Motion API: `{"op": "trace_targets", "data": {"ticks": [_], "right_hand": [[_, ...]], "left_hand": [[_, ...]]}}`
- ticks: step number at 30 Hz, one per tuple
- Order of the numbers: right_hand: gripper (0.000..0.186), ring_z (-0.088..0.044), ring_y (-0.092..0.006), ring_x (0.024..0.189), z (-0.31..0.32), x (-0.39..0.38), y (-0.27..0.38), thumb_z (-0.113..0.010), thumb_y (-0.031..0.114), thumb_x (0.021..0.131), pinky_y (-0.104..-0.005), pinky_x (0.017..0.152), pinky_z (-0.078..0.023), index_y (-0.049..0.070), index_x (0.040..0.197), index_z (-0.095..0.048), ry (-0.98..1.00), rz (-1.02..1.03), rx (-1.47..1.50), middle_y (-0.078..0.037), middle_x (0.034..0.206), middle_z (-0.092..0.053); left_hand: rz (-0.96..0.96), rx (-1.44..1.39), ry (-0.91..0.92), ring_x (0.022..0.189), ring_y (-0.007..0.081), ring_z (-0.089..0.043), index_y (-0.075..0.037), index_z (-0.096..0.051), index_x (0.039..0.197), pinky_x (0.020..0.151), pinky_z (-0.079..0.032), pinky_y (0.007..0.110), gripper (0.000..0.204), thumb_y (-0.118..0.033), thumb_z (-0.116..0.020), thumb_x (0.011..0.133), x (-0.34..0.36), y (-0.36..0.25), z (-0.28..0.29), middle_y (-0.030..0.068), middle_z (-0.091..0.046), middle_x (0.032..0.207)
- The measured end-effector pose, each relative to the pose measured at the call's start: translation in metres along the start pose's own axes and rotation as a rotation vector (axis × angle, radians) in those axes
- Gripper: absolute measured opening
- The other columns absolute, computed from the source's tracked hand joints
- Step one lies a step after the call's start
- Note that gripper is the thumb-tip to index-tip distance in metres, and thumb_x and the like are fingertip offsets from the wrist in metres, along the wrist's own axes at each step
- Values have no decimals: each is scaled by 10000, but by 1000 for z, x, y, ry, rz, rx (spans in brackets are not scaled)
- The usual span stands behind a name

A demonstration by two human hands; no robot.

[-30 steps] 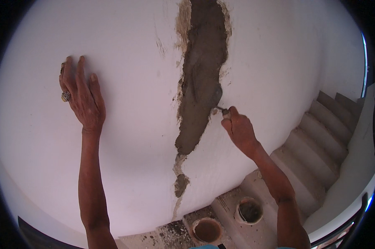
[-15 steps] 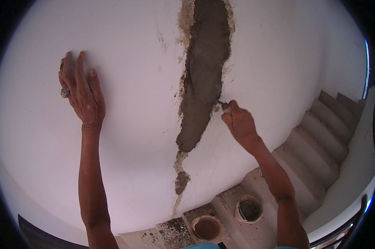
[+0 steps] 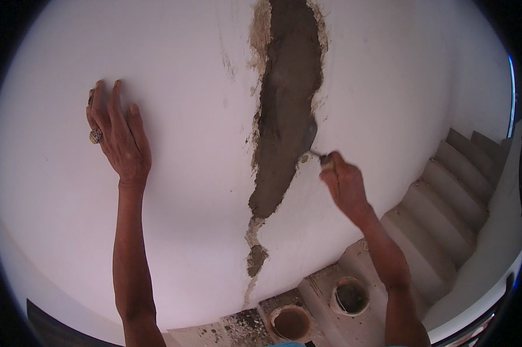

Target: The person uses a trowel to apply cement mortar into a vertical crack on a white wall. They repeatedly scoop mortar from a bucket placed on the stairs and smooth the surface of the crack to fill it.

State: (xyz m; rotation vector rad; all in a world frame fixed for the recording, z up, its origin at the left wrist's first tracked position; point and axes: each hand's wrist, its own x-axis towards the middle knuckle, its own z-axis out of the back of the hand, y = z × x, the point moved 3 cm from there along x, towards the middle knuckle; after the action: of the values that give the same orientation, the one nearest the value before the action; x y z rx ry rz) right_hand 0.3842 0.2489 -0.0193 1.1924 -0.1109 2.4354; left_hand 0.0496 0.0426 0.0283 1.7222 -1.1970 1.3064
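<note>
My left hand (image 3: 121, 136), wearing a chunky ring, rests open against the white wall (image 3: 185, 173), fingers pointing up. In my right hand (image 3: 346, 184) is the handle of a small trowel (image 3: 311, 137), gripped in closed fingers. Its blade lies at the right edge of a long patch of wet grey-brown mortar (image 3: 287, 98), and hardly stands out from it. The patch fills a ragged break in the wall and narrows downward. Below its tip is rough bare plaster, then a small separate patch of mortar (image 3: 256, 260).
On the steps below stand a bucket of brownish contents (image 3: 290, 322) and another bucket with grey mortar (image 3: 350, 296). Spatters mark the step (image 3: 246, 329) at the wall's foot. Stairs (image 3: 446, 196) rise to the right, beside a pale low wall (image 3: 498, 225).
My right hand has drawn the trowel slightly right and down, and its blade now shows at the patch's right edge. My left hand stays on the wall. The view has shifted a little.
</note>
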Motion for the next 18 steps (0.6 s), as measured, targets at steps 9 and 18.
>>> {"op": "trace_targets", "data": {"ticks": [9, 18], "right_hand": [[260, -584, -400, 589, 52, 80, 16, -555, 225, 936, -448, 568, -460, -34, 951, -535, -56, -35, 95, -228, 641, -555], [256, -659, -417, 664, 16, 63, 57, -595, 187, 908, -480, 594, -520, -55, 962, -531, -25, 102, -79, -245, 693, -629]], "left_hand": [[14, -16, 0, 1413, 344, -293, -53, -505, 1364, 1152, -240, 515, 384, -187, -410, 1017, 0, 0, 2, 173, -373, 1480], [38, -15, 1, 1428, 334, -276, -67, -510, 1367, 1157, -257, 514, 389, -216, -410, 1022, -1, 1, 2, 149, -371, 1496]]}}
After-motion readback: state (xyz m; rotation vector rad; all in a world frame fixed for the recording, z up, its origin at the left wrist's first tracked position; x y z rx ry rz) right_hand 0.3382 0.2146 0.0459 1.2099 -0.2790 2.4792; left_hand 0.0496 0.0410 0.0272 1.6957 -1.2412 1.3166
